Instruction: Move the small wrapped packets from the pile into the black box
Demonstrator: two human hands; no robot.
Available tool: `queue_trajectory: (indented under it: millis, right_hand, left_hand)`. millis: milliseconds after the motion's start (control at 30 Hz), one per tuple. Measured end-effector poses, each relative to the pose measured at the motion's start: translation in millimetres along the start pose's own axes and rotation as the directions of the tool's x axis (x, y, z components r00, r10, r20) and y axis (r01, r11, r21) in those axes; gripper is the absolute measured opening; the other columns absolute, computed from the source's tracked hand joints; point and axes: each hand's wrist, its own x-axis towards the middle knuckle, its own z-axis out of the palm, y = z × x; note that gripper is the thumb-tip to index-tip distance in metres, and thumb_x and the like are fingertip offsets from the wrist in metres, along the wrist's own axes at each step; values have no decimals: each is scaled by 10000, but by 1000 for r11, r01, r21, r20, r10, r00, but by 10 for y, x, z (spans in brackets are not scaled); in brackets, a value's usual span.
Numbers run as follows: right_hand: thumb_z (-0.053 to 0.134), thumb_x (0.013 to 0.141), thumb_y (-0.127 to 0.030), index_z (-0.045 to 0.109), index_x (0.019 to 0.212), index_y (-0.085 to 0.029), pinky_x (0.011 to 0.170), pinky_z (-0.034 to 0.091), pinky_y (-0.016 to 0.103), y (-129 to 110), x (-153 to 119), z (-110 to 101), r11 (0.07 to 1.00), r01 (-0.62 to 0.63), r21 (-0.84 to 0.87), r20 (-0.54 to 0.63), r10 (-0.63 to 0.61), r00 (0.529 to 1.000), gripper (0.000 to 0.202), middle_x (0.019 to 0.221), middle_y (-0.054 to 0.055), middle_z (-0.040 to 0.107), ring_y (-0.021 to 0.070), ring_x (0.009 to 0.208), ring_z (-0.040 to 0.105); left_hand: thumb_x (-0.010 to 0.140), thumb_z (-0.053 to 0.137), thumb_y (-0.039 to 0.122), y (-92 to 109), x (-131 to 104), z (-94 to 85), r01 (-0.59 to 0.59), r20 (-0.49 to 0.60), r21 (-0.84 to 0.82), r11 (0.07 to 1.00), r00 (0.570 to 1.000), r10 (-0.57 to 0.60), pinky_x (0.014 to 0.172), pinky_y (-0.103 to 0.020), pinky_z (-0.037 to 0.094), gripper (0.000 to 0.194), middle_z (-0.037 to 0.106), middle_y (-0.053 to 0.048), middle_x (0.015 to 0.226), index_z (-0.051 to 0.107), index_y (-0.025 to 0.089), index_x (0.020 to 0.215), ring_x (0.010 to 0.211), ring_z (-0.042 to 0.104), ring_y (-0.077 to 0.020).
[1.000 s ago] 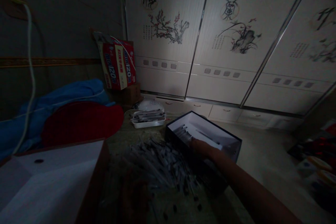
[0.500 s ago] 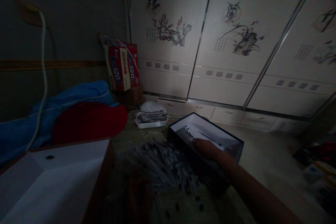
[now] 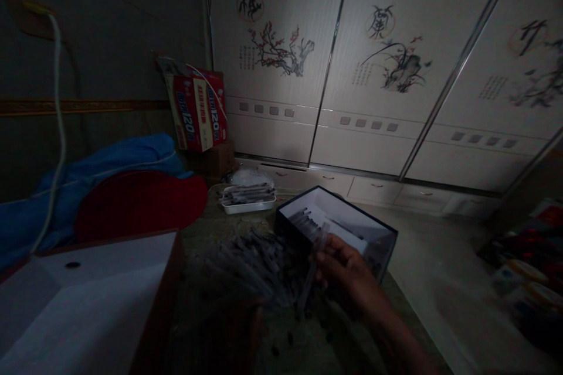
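My right hand (image 3: 345, 269) pinches a translucent pen barrel (image 3: 308, 288), held slanted over the near side of a dark box with a white inside (image 3: 369, 227). Several slim pens (image 3: 303, 220) lie inside that box. To the left of it spreads a loose heap of clear pen barrels (image 3: 250, 263) on the table. My left hand (image 3: 250, 328) is at the bottom, near the heap's close edge, dark and smeared; its fingers cannot be made out. A few small black pieces (image 3: 290, 338), perhaps caps, lie in front of the heap.
A white tray of pens (image 3: 248, 207) stands behind the heap. A large open box (image 3: 152, 281) with a white inside fills the lower left. Beyond it lie a red round item (image 3: 141, 205) and blue cloth (image 3: 118, 158). A red carton (image 3: 197, 111) stands near the wardrobe (image 3: 272, 140).
My right hand has come back from inside the dark box toward me and now shows a clear pen barrel in its fingers. The view has shifted slightly. My left hand stays low and blurred.
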Motion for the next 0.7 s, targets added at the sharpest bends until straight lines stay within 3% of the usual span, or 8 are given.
queue_trajectory:
  millis: [100,233,300,367,433,533,600,700]
  right_hand:
    - [722,784,-469,595,860,-176,495,368,187,405,-186,256,985,-113,130,46,108,993,328,649,-45,585,75,505,503]
    - [762,728,-531,608,824,-174,492,371,191,910,-314,465,969,-146,197,18,146,989,400,624,-49,563,81,503,498]
    - [769,702,-562,605,795,-186,483,351,187,1042,-350,483,968,-147,201,-29,155,987,421,599,-63,529,82,498,471]
    - [767,695,-568,627,831,-195,505,367,195,1057,-386,436,987,-118,108,-74,127,989,421,624,-55,537,100,539,487]
    - [729,746,-544,653,951,-203,568,413,221,978,-427,345,996,-70,-55,-115,64,991,405,718,-24,588,131,626,530]
    - [619,847,-513,679,941,-179,624,435,246,823,-490,205,961,-41,-273,-65,24,998,353,768,14,632,156,687,560]
    - [573,866,-538,676,812,-161,566,411,230,789,-516,167,933,-58,-354,12,66,998,394,693,14,622,149,637,552]
    - [538,840,-642,629,712,-165,467,361,208,895,-526,223,943,-131,-307,18,143,990,502,586,-8,570,117,508,502]
  left_hand:
    - [825,537,579,59,-14,0,21,108,-10,1000,994,-20,710,-319,606,393,771,-44,778,781,275,783,722,729,-224]
    - [802,602,557,119,-35,49,22,261,-82,996,965,0,744,-284,599,348,783,-59,879,774,265,882,814,742,-218]
    - [798,628,542,122,-41,55,-46,290,-49,998,955,59,712,-257,600,328,786,-57,867,771,260,883,792,746,-207]
    - [855,553,549,118,-45,42,-212,220,57,976,956,194,711,-244,600,353,785,-37,843,768,269,861,771,747,-187]
    - [924,450,505,114,-45,15,-419,167,212,883,906,389,708,-227,599,381,781,-15,828,752,279,872,756,743,-158]
    - [961,382,401,118,-28,-29,-627,206,421,655,770,604,689,-263,604,352,766,-8,842,707,273,920,764,731,-156]
    - [952,386,337,135,-3,-43,-695,235,500,517,684,691,706,-317,592,305,759,-17,858,680,258,946,785,723,-178]
    - [942,391,241,195,41,-26,-738,276,544,399,607,746,770,-360,547,273,757,-16,913,654,234,1016,833,712,-185]
